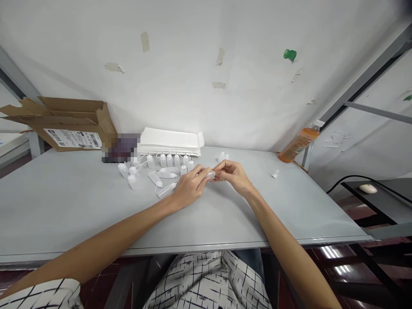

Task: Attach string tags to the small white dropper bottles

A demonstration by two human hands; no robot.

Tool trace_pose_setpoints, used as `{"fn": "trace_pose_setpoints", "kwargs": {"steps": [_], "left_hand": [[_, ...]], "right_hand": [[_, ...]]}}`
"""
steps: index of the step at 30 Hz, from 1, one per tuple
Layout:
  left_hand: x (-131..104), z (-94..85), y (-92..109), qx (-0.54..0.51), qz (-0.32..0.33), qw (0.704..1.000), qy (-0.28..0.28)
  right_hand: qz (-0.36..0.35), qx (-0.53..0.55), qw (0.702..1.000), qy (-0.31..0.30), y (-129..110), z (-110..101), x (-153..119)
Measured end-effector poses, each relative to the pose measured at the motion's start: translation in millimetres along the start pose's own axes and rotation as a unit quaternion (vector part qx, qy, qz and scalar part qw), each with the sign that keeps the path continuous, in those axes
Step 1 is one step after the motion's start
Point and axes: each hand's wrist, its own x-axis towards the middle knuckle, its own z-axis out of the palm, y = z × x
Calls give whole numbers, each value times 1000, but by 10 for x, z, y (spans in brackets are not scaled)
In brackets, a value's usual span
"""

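Over the middle of the table, my left hand (192, 184) is closed around a small translucent plastic squeeze bottle (210, 174), which lies about level and is partly covered by the fingers. My right hand (234, 175) pinches the bottle's right end between thumb and fingertips; whether a cap or tip is in that pinch is hidden. Left of my hands are several similar bottles. Some stand upright in a row (169, 160), others lie on their sides, like one clear bottle (166, 190). Behind my right hand are a few small whitish plastic pieces (222, 157).
An opened cardboard box (74, 124) stands at the back left, near a stack of white flat sheets or cartons (170, 140). An orange drink bottle (299, 143) leans at the back right. A small white scrap (275, 174) lies on the grey table (225, 223).
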Motion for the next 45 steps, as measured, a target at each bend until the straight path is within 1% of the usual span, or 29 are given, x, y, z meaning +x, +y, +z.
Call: {"fn": "trace_pose_setpoints", "kwargs": {"steps": [3, 9, 12, 14, 17, 19, 21, 23, 27, 29, 32, 35, 37, 41, 45], "left_hand": [[1, 8, 4, -4, 5, 1000, 2], [18, -13, 44, -59, -24, 998, 20], [37, -38, 72, -95, -46, 994, 13], [62, -55, 89, -132, -72, 988, 17], [106, -77, 103, -205, -143, 968, 25], [131, -89, 102, -265, -192, 945, 10], [147, -103, 97, -321, -216, 922, -9], [154, -123, 94, -350, -215, 911, -19], [149, -157, 104, -352, -192, 916, -28], [140, -159, 114, -351, -192, 916, -30], [131, -146, 127, -358, -195, 913, -27], [137, -134, 135, -377, -200, 904, -20], [147, -130, 140, -413, -217, 884, -20], [166, -140, 154, -515, -258, 816, -46], [173, -155, 174, -578, -281, 765, -55]], "right_hand": [[5, -7, 1000, -2, -7, -11, 2], [7, -34, 999, -23, -85, -6, -21], [8, -37, 999, -25, -115, 1, -33], [0, -38, 999, -14, -118, 2, -32], [-15, -46, 999, 4, -98, 0, -20], [-23, -54, 998, 6, -82, -3, -12], [-33, -63, 997, 5, -72, -5, -10], [-43, -73, 996, 5, -72, -6, -14], [-61, -82, 995, 4, -78, -9, -27], [-64, -86, 994, 1, -73, -10, -29], [-62, -89, 994, 3, -62, 0, -26], [-64, -84, 994, 19, -61, 22, -19], [-70, -75, 994, 30, -68, 35, -15], [-72, -51, 996, 30, -84, 39, -14], [-54, -41, 998, 19, -108, 35, -24]]}}
